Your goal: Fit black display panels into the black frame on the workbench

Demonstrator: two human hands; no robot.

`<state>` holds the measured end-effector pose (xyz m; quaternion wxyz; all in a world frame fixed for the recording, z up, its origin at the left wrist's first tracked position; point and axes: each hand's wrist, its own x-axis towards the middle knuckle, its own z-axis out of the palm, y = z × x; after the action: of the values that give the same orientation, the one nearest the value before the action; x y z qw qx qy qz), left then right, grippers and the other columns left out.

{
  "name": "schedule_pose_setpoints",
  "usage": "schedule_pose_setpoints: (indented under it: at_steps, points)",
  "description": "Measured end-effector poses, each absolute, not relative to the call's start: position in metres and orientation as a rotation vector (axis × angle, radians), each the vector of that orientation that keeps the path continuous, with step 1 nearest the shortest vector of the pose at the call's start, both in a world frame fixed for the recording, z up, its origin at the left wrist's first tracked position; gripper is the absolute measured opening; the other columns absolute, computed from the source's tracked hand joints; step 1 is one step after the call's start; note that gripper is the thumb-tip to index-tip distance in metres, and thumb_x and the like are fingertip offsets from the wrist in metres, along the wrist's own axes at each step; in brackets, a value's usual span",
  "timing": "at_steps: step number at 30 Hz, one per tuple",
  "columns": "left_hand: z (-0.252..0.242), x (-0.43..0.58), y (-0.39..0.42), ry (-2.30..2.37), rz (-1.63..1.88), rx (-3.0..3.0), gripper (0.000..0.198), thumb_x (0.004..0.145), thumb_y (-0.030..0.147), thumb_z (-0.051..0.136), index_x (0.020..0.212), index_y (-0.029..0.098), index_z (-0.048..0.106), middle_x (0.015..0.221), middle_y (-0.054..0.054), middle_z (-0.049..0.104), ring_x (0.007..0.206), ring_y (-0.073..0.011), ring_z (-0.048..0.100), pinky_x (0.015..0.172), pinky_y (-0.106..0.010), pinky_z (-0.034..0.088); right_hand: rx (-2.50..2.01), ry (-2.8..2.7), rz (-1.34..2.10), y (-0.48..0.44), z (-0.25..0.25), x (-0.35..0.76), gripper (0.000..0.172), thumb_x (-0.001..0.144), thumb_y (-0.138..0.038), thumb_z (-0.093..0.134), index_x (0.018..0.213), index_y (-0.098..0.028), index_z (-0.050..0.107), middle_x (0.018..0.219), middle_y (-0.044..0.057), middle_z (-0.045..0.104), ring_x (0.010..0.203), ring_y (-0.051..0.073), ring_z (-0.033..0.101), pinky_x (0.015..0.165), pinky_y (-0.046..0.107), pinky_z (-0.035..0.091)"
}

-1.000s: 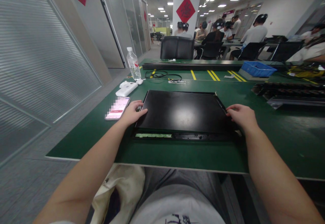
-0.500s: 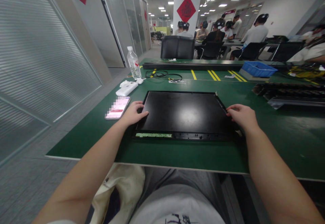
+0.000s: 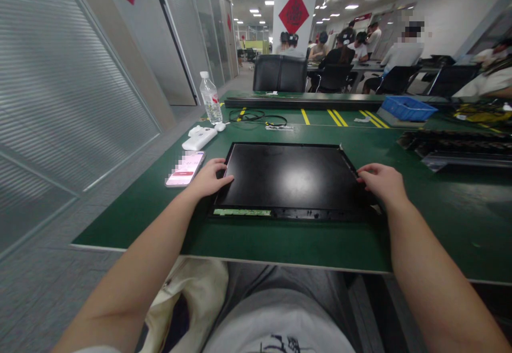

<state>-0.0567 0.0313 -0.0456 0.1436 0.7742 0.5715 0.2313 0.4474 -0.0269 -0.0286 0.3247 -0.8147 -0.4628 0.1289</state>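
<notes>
A black LCD panel lies flat on the green table in front of me, with a narrow green circuit board along its near edge at the left. My left hand grips the panel's left edge, the thumb resting on the top face and the fingers at the side. At the opposite edge, my right hand pinches the frame between thumb and fingers near the upper right. The undersides of the panel's edges are hidden.
Left of the panel lie a phone and a white power bank, with a water bottle behind. Black cable and a blue bin are farther back. Dark strips lie at the right. Several people sit beyond.
</notes>
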Motion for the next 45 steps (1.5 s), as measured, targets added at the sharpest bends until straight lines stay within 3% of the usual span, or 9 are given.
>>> schedule_pose_setpoints:
  at_steps: [7, 18, 23, 31, 45]
  points:
    - [-0.047, -0.059, 0.033, 1.632, 0.602, 2.266, 0.063, 0.082, 0.065, 0.062, 0.116, 0.014, 0.076, 0.151, -0.020, 0.057, 0.139, -0.0395, 0.057, 0.124, -0.051, 0.039, -2.151, -1.161, 0.396, -0.028, -0.026, 0.445, 0.019, 0.074, -0.024, 0.065, 0.088, -0.023, 0.077, 0.072, 0.003, 0.075, 0.056, 0.019, 0.065, 0.067, 0.035, 0.055]
    - [-0.049, -0.060, 0.034, 1.619, 0.635, 2.250, 0.060, 0.079, 0.066, 0.068, 0.112, 0.017, 0.076, 0.147, -0.018, 0.060, 0.138, -0.0404, 0.056, 0.123, -0.055, 0.040, -2.142, -1.138, 0.397, -0.031, -0.020, 0.438, 0.017, 0.073, -0.023, 0.065, 0.085, -0.023, 0.077, 0.072, 0.004, 0.074, 0.055, 0.019, 0.063, 0.065, 0.034, 0.056]
    - [-0.047, -0.055, 0.030, 1.538, 0.721, 2.221, 0.072, 0.081, 0.062, 0.070, 0.137, 0.018, 0.065, 0.147, -0.017, 0.058, 0.136, -0.0379, 0.057, 0.118, -0.054, 0.046, -2.135, -1.142, 0.404, -0.033, -0.017, 0.436, 0.015, 0.073, -0.023, 0.065, 0.083, -0.023, 0.076, 0.069, 0.004, 0.074, 0.053, 0.018, 0.062, 0.061, 0.033, 0.055]
    - [-0.031, -0.057, 0.018, 1.260, 0.490, 2.448, 0.080, 0.074, 0.075, 0.077, 0.136, 0.025, 0.070, 0.163, -0.017, 0.046, 0.151, -0.0432, 0.042, 0.125, -0.060, 0.033, -2.115, -1.144, 0.376, -0.031, -0.021, 0.438, 0.014, 0.072, -0.022, 0.067, 0.083, -0.022, 0.076, 0.066, 0.004, 0.073, 0.051, 0.018, 0.062, 0.060, 0.032, 0.055]
    - [-0.015, -0.056, 0.008, 1.107, 0.302, 2.458, 0.077, 0.069, 0.063, 0.087, 0.138, 0.031, 0.072, 0.164, -0.012, 0.049, 0.148, -0.0393, 0.048, 0.123, -0.051, 0.038, -2.125, -1.158, 0.355, -0.032, -0.024, 0.439, 0.017, 0.074, -0.024, 0.065, 0.085, -0.022, 0.077, 0.070, 0.004, 0.075, 0.054, 0.019, 0.064, 0.063, 0.033, 0.056]
